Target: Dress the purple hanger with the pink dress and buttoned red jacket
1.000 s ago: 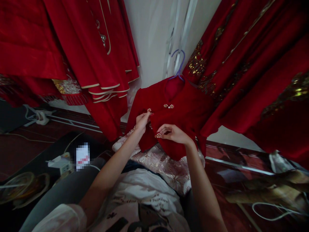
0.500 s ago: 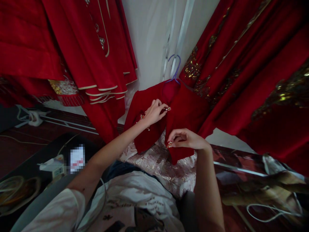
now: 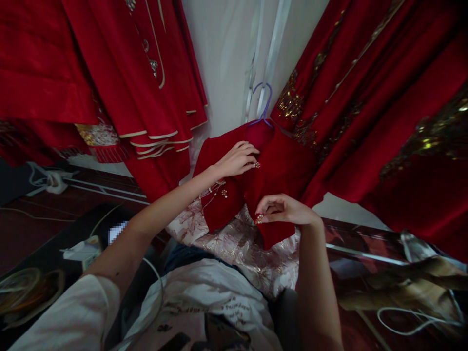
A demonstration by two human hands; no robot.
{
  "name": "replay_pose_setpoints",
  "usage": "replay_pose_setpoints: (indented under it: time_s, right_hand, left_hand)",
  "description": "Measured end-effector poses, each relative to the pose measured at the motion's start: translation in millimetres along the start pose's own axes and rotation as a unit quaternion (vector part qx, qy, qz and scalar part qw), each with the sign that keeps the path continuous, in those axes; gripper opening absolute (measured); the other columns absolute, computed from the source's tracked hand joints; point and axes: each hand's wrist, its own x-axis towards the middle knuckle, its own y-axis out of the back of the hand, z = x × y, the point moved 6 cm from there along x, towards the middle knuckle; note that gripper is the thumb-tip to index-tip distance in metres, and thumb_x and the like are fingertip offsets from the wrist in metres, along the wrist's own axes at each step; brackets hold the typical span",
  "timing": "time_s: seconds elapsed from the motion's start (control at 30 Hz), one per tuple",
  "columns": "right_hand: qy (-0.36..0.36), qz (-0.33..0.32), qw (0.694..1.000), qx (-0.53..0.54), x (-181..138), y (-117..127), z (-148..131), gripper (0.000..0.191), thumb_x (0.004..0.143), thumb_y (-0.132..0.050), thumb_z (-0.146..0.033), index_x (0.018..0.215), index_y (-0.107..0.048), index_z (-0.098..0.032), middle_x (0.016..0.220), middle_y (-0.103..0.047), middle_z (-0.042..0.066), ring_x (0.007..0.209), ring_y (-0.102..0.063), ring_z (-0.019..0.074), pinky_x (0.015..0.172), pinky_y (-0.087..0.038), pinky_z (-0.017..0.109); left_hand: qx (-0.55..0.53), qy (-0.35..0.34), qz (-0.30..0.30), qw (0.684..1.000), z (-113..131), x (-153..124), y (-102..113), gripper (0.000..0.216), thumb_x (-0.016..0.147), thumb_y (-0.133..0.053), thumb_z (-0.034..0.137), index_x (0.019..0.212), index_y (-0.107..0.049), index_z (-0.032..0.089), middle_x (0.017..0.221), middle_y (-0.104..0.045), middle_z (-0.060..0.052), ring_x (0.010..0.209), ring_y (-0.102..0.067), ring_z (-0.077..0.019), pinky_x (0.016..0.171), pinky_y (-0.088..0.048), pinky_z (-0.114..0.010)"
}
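Note:
A red velvet-like jacket lies over my lap with a purple hanger in its neck. My left hand rests on the jacket's upper front, fingers stretched and a little apart. Just by its fingertips sits a small gold-and-pearl ornament on the front edge. Lower down, my right hand pinches a second beaded ornament on the same edge. Beaded trim with a flower-like piece shows on the other front panel, partly under my left forearm. Beneath the jacket spreads pale, shiny patterned fabric.
Red garments with cream-edged hems hang at the left. More red garments with gold sequins hang at the right. A dark surface with a white power adapter is at lower left; a white cord loop lies at lower right.
My left hand has eased its pinch at the upper ornament, and its fingers have lifted and stretched upward. My right hand keeps its hold on the lower ornament, nearly in place.

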Motion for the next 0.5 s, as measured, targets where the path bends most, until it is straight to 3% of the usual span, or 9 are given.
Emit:
replay_pose_setpoints:
  time_s: [0.1, 0.27, 0.5]
  right_hand:
    - [-0.002, -0.004, 1.0, -0.006, -1.9, -0.3, -2.0, 0.021, 0.077, -0.073, -0.024, 0.096, -0.066, -0.016, 0.093, -0.07, 0.003, 0.087, -0.066, 0.0124, 0.081, -0.05, 0.028]
    - [-0.002, -0.001, 1.0, -0.016, -4.9, 2.2, -4.2, 0.025, 0.077, -0.073, -0.026, 0.098, -0.065, -0.016, 0.095, -0.069, 0.004, 0.089, -0.065, 0.0138, 0.084, -0.05, 0.03]
    - [-0.008, -0.015, 0.999, -0.028, -1.8, -1.3, -2.9, 0.03, 0.077, -0.073, -0.028, 0.103, -0.063, -0.016, 0.096, -0.067, 0.004, 0.091, -0.064, 0.0142, 0.086, -0.049, 0.032]
  left_hand:
    - [-0.015, -0.021, 0.004, 1.0, -2.1, 7.1, -7.1, 0.016, 0.088, -0.056, 0.027, 0.094, -0.069, 0.02, 0.107, -0.066, -0.006, 0.119, -0.051, -0.0213, 0.116, -0.023, -0.051]
    - [-0.012, -0.017, 0.004, 1.0, -5.1, 12.5, -12.1, 0.014, 0.087, -0.054, 0.023, 0.09, -0.066, 0.017, 0.085, -0.067, -0.004, 0.096, -0.06, -0.0184, 0.116, -0.023, -0.051]
    - [0.023, -0.031, -0.021, 0.999, 1.9, 14.3, -11.3, 0.013, 0.09, -0.05, 0.019, 0.093, -0.062, 0.015, 0.084, -0.067, -0.005, 0.093, -0.062, -0.0195, 0.117, -0.022, -0.054]
